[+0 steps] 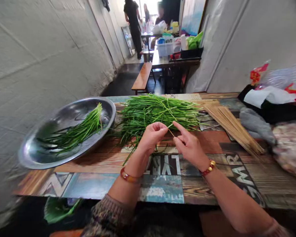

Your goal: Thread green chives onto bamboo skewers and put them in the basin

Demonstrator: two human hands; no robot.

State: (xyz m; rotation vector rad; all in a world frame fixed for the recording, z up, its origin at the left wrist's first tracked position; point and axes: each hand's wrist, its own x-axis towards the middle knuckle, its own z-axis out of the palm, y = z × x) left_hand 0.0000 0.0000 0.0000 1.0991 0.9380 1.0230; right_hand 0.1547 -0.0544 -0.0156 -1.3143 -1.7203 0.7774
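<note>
Over the middle of the table, my left hand (151, 136) pinches the pale stem end of a garlic chive (170, 125), its leaves trailing down below the wrist. Facing it, my right hand (191, 147) grips a thin bamboo skewer (171, 132) between thumb and curled fingers, with the index finger stretched toward the stem. The skewer's far end meets the stem by my left fingertips; whether it has gone through is too small to tell. Just beyond both hands lies a big heap of garlic chives (148, 110).
On the left a steel basin (64, 113) holds a bundle of chives (88, 126). Loose bamboo skewers (233, 126) lie right of the heap. A grey plastic bag (256, 123) and a filled clear bag (291, 144) sit at the right edge. People stand far back beyond a bench (142, 77).
</note>
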